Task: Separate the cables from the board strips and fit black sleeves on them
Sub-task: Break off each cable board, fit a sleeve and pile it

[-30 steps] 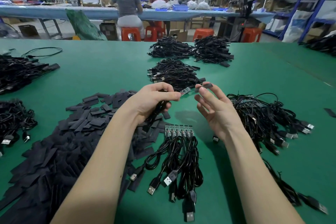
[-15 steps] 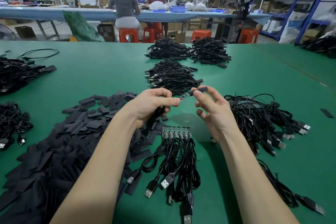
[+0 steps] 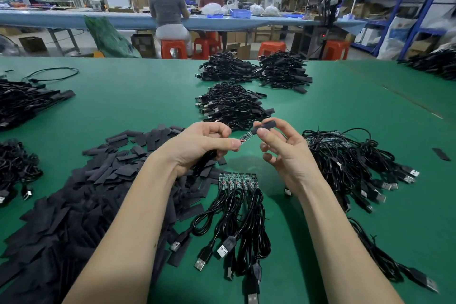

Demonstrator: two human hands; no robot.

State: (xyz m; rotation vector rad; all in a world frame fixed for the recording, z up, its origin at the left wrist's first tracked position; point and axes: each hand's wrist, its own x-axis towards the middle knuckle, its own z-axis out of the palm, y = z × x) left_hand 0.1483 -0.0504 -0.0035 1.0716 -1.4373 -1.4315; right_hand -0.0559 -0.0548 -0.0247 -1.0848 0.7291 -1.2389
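Nearest: unseparated green board strip with black USB cables attached, lying flat on green table mat, between forearms; still to be split. Left of it, big loose heap of flat black sleeves, plenty unused. Right, tangled pile of black cables with small boards, apparently unsleeved stock, hard to tell for sure. Mid-air above strip: left hand curled, pinching cable at base of small single green circuit board, cable hanging down through fist. Right hand pinching short black sleeve piece between thumb and forefinger, other fingers loosely spread; sleeve mouth right at board tip, touching or just starting over it, not yet slid on. Beyond hands: three piles of black cables with sleeves fitted, looks like finished output. More dark cable heaps at far left and far right edges. Background: blue workbench, two people seated on orange stools, shelving. Judgement: mid-task, one sleeve fitting underway, sizeable batch done, strip plus right pile left.
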